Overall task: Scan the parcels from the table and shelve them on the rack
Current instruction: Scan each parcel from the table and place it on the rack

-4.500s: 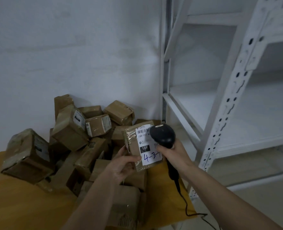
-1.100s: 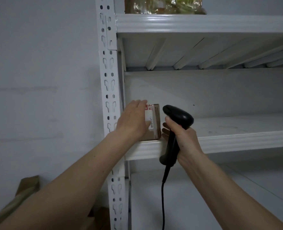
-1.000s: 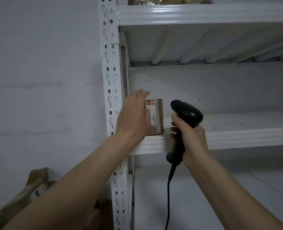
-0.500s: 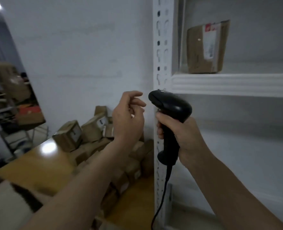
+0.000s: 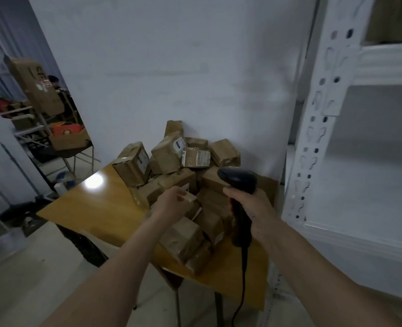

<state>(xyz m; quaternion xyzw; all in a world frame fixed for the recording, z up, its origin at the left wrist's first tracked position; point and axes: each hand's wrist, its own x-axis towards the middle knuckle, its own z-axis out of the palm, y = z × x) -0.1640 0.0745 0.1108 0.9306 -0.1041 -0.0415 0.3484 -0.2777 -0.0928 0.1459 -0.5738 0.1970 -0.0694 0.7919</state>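
- Parcels [image 5: 183,171] lie again in my view, heaped on the table [image 5: 96,208] against the far wall; half a second ago I faced the rack [image 5: 317,114], where one parcel was just shelved.
- Left hand [image 5: 171,204], empty since that parcel, now reaches down to the heap, fingers loosely curled at a small box [image 5: 190,199]; I cannot tell if it pinches it already.
- Right hand [image 5: 249,204] still grips the scanner [image 5: 237,182].
- Next cycle begins, I judge.
- Boxes lean on each other; pulling one may slide neighbours off the near edge.
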